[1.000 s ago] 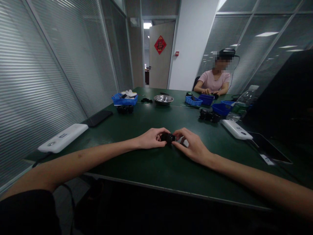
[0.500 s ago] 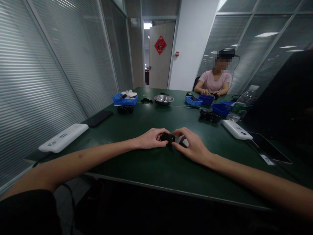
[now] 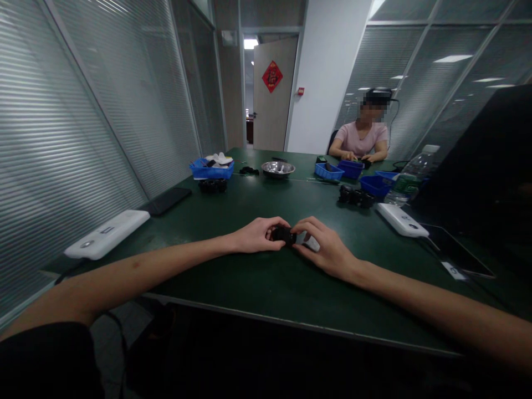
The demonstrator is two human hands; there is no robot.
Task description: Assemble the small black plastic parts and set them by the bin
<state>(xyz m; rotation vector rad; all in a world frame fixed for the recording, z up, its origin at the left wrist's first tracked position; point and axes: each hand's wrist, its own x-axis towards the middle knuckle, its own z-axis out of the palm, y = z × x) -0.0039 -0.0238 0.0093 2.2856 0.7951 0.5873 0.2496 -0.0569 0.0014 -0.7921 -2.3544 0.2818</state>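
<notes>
Both my hands meet at the middle of the dark green table (image 3: 257, 282). My left hand (image 3: 254, 235) pinches a small black part (image 3: 284, 235) from the left, fingers curled round it. From the right, my right hand (image 3: 322, 246) presses its fingertips on the same black part. Under the right fingers a small pale object (image 3: 311, 241) shows; I cannot make out what it is. The part rests just above or on the tabletop.
White device (image 3: 106, 234) and black phone (image 3: 168, 200) at left. Blue bins (image 3: 211, 168), (image 3: 376, 184), a metal bowl (image 3: 278, 168) and black parts (image 3: 355, 196) farther back. Water bottle (image 3: 411, 177), white device (image 3: 401, 219) and tablet (image 3: 457, 250) at right. A person sits at the far end.
My right fingers have shifted slightly left, closing in on the black part. The person at the far end has raised their head a little.
</notes>
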